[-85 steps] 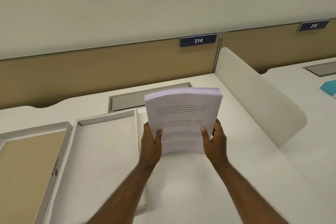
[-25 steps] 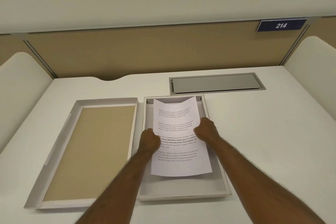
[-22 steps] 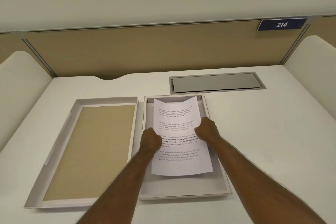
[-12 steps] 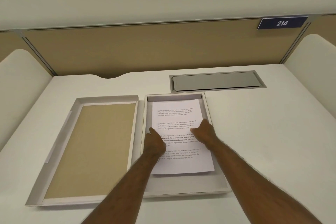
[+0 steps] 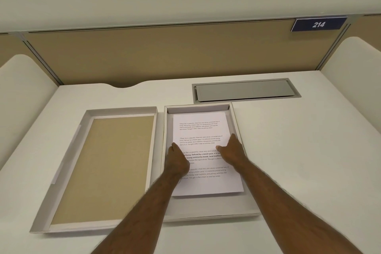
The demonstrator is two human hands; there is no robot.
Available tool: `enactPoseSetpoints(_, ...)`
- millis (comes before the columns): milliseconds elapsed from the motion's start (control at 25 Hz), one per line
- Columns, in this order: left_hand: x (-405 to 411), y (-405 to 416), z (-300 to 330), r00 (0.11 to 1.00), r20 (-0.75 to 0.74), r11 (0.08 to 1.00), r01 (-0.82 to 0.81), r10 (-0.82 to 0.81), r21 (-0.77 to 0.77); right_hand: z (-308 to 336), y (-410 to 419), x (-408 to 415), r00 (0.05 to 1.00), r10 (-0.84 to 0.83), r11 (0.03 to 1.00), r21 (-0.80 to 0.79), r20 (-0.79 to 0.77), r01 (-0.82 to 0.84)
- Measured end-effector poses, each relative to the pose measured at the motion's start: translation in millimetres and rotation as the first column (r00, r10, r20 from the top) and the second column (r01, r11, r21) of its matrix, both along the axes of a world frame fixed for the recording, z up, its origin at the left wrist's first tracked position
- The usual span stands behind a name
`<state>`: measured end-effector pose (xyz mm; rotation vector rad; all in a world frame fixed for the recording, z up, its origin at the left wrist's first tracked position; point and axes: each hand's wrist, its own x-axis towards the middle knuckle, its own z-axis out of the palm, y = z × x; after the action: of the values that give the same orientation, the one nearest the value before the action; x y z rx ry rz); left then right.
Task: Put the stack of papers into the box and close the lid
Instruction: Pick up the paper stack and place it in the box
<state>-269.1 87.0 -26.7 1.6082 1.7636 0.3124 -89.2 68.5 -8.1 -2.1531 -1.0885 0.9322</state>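
The stack of papers (image 5: 203,130), white with printed text, lies flat inside the shallow white box (image 5: 206,205) at the desk's centre. It sits toward the box's far end, with bare floor showing at the near end. My left hand (image 5: 177,160) rests on the stack's left edge with fingers extended. On the stack's right edge lies my right hand (image 5: 232,150), thumb on the top sheet and fingers along the side. Left of the box, the lid (image 5: 103,169) lies upside down, showing its brown inside.
A grey cable flap (image 5: 245,89) is set into the desk just behind the box. Rounded white dividers stand at the left (image 5: 20,113) and right (image 5: 356,80). A brown partition with a blue 214 sign (image 5: 318,24) closes the back.
The stack went from held upright above the desk to lying flat in the box. Its far end, curled up a second ago, has settled, and my fists have uncurled on it.
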Motion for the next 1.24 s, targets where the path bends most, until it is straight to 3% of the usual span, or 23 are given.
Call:
enactPoseSetpoints(80, -1, 2, 1, 0.999, 0.04, 0.999, 0.015, -0.016, 0.032, 2, -1, 0, 1.0, 0.003, 0.998, 0.06, 0.017, -0.004)
enactPoseSetpoints(160, -3, 1, 9, 0.991, 0.113, 0.984, 0.045, -0.065, 0.17, 8, -4, -2, 0.997, 0.048, 0.982, 0.178, 0.057, -0.057)
enactPoseSetpoints(240, -5, 0, 19, 0.967, 0.183, 0.927, 0.101, -0.177, 0.362, 15, -6, -3, 0.984, 0.126, 0.942, 0.296, 0.127, -0.159)
enactPoseSetpoints(320, -8, -1, 30, 0.954, 0.194, 0.892, 0.124, -0.228, 0.436, 20, -7, -1, 0.944, 0.226, 0.885, 0.355, 0.241, -0.302)
enactPoseSetpoints(400, -11, -6, 38, 0.961, 0.178, 0.904, 0.125, -0.213, 0.41, 22, -9, 1, 0.892, 0.3, 0.849, 0.332, 0.338, -0.411)
enactPoseSetpoints(520, -14, -19, 40, 0.967, 0.102, 0.899, 0.175, -0.234, 0.401, 23, -19, 4, 0.833, 0.419, 0.815, 0.254, 0.36, -0.52)
enactPoseSetpoints(680, -11, -23, 33, 0.968, -0.083, 0.918, 0.252, -0.237, 0.308, 10, -47, 5, 0.685, 0.602, 0.747, 0.014, 0.409, -0.665)
enactPoseSetpoints(800, -9, -4, 33, 0.95, -0.161, 0.918, 0.302, -0.267, 0.257, -11, -69, 6, 0.608, 0.645, 0.711, -0.072, 0.462, -0.7)
enactPoseSetpoints(1240, 11, 101, 19, 0.861, -0.298, 0.867, 0.472, -0.413, 0.163, -35, -82, -1, 0.576, 0.634, 0.74, -0.189, 0.515, -0.646)
